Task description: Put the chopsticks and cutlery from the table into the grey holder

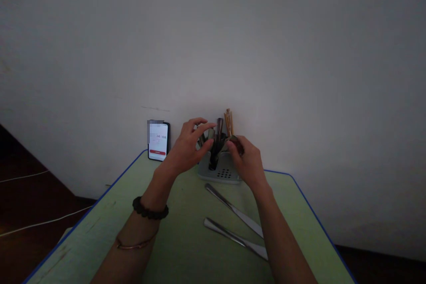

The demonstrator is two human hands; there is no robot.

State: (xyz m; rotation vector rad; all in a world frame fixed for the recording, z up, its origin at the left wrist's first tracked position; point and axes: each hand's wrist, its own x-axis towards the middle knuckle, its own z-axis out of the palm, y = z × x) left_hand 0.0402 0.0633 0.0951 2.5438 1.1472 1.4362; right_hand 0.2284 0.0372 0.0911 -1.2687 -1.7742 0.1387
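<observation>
A grey cutlery holder [215, 174] with round holes in its front stands at the table's back edge, against the wall. Upright metal cutlery handles [219, 125] and several light-brown chopsticks [229, 120] stick out of it. Over its left side, my left hand [188, 146] hovers with thumb and fingers apart, close to the handles. At the right side, my right hand [248, 155] pinches a piece of cutlery at the holder; its kind is hidden by the fingers. In front lie two table knives, the farther knife [229, 205] and the nearer knife [229, 233], their right ends behind my right forearm.
A phone [158, 142] with a timer on its lit screen leans against the wall at the table's back left corner. The green table [179, 239] has a blue edge. White cables [49, 221] run across the dark floor at left.
</observation>
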